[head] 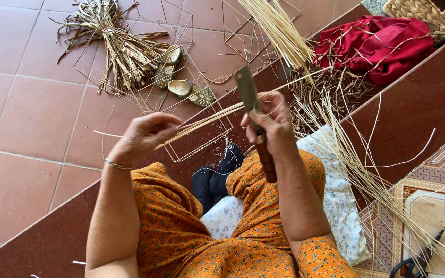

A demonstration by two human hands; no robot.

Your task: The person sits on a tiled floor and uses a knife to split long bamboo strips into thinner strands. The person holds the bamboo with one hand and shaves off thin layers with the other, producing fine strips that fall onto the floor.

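Observation:
My left hand (144, 135) pinches the near end of a thin bundle of pale straw strands (207, 119) that runs up and to the right. My right hand (269, 121) grips a knife (246, 88) with a flat grey blade pointing up and a brown ribbed handle (267, 159) hanging below the fist. The blade rests against the strands, and the thumb presses them to it. Both hands hover above my knees in an orange flowered dress (243, 221).
Loose straw (366, 175) lies at my right, a thick bundle (281, 31) beyond it. Wire frames (202, 141), a dried-leaf sheaf (122, 51) and sandals (181, 85) sit on the tiled floor. Red cloth (382, 44), woven basket (433, 13), black scissors (418, 262).

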